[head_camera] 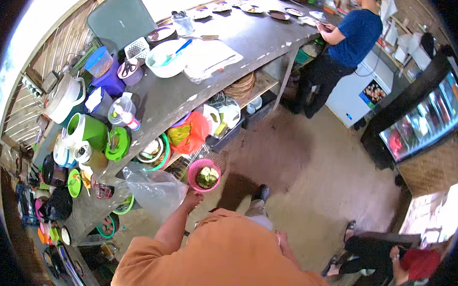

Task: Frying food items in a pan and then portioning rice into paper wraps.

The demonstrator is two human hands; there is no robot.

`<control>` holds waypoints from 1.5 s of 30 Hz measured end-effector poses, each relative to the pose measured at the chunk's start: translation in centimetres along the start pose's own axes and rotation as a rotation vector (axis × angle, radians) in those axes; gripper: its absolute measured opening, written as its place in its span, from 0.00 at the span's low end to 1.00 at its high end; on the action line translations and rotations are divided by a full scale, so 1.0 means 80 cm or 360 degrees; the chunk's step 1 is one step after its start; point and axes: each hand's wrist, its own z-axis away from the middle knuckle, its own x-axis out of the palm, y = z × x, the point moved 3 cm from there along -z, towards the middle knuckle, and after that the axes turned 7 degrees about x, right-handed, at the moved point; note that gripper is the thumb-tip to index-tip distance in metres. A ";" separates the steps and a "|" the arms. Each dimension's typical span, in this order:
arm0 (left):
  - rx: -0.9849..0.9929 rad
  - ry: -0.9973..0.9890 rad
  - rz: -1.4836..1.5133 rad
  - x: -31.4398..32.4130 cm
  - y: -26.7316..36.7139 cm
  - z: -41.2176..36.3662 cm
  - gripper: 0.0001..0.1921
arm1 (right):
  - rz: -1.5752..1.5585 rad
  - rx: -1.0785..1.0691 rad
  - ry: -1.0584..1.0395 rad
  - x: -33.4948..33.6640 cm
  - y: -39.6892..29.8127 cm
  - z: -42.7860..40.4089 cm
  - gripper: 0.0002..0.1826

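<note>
My left hand (194, 199) is at the near rim of a pink plastic basket (192, 181) and appears to grip it. Inside the basket lie pale and dark green vegetable pieces (207, 176), too small to name. A clear plastic bag (156, 187) hangs by the table edge, right against my left wrist; whether my fingers also hold it is unclear. Low by my right side, my right hand (282, 237) is partly covered by my orange shirt, and its fingers do not show well.
A long worktable (154, 97) on my left carries a white basin (165, 59), a green pitcher (91, 131) and plates. Its lower shelf holds an orange bag (195, 128). A person in blue (356, 37) stands at its far end; another in red (419, 262) is behind right. A glass-door fridge (425, 117) stands right.
</note>
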 end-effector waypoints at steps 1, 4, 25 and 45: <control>0.0172 0.0090 -0.0295 0.004 0.011 -0.010 0.09 | 0.0609 -0.0449 0.0079 -0.018 -0.024 -0.026 0.17; -0.0250 0.0278 -0.0103 0.025 0.030 -0.021 0.11 | 0.0611 -0.0584 -0.0434 -0.073 -0.056 -0.137 0.19; 0.1093 0.1864 0.0030 -0.321 0.678 -0.170 0.12 | 0.0137 -0.1922 -0.0446 0.028 -1.289 -0.257 0.17; 0.0097 0.1281 0.0113 -0.629 0.760 -0.487 0.32 | 0.0018 -0.1146 -0.1134 0.452 -1.618 -0.282 0.26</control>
